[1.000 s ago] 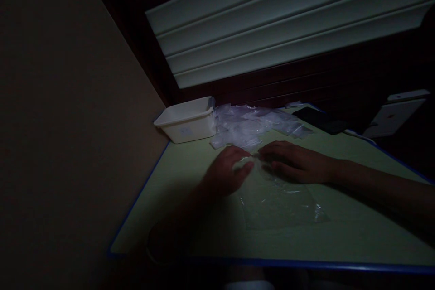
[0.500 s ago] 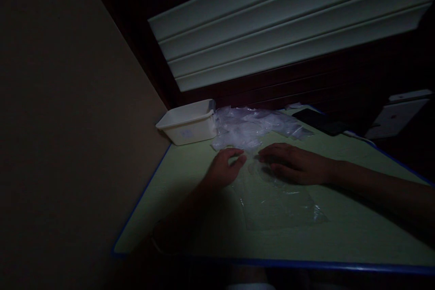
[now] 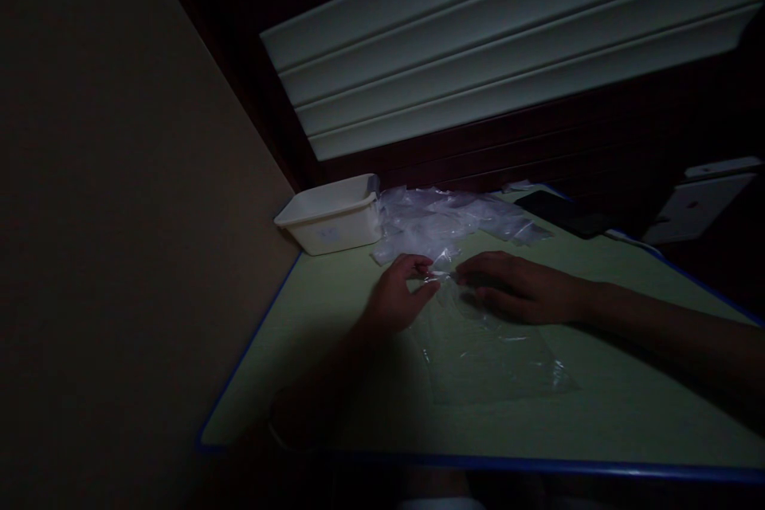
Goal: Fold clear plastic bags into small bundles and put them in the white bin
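A clear flat plastic bag [image 3: 502, 362] lies on the pale green table, its far edge crinkled and slightly raised between my hands. My left hand [image 3: 398, 299] is at the left of that edge, with curved fingers and thumb around the film and a gap showing between them. From the right, my right hand [image 3: 523, 287] rests low over the bag, fingers bent and closed on its upper edge; the fingertips are dark and partly hidden. Just beyond both hands is a pile of clear plastic bags [image 3: 442, 215].
A white plastic bin [image 3: 335, 219] stands at the back left by the wall. At the back right lies a dark flat device [image 3: 562, 213] with a white cable [image 3: 630, 240]. Blue edging [image 3: 538, 465] borders the table [image 3: 598, 422]. The room is dim.
My left hand has moved slightly right, its thumb now further from the fingers. A bright fold of the bag's edge has risen between my hands. The right hand is nearly still.
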The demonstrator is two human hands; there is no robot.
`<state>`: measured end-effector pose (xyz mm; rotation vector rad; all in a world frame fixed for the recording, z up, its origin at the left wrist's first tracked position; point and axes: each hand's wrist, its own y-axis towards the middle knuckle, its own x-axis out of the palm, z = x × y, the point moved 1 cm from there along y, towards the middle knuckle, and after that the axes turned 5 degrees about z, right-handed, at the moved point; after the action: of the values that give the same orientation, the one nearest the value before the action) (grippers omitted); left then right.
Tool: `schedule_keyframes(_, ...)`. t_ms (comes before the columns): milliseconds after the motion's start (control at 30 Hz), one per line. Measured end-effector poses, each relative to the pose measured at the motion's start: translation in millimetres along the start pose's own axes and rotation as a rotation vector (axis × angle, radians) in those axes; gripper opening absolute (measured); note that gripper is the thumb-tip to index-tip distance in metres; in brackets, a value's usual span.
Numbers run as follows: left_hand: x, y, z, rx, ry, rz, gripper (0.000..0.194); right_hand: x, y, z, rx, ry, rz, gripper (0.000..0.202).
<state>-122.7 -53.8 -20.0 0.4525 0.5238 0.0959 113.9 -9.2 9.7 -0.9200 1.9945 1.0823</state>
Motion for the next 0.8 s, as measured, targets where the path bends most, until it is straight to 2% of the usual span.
schedule_keyframes(133,3.3,1,2,-0.028,-0.036,0.027,0.040,1,-1,2,0.000,0.003,-0.001,0.037)
schedule_keyframes(367,7.2,0,7,0.049,-0.044,0.024,0.047,1,-1,2,0.019,0.009,0.000,0.036)
schedule_keyframes(633,7.4,-6,17,0.163,0.151,-0.067,0.059,3,-2,5,0.022,0.004,-0.003,0.037)
schedule_keyframes(800,9.5,-7,14,0.162,0.219,-0.162,0.066,3,-1,5,0.013,0.011,0.007,0.037)
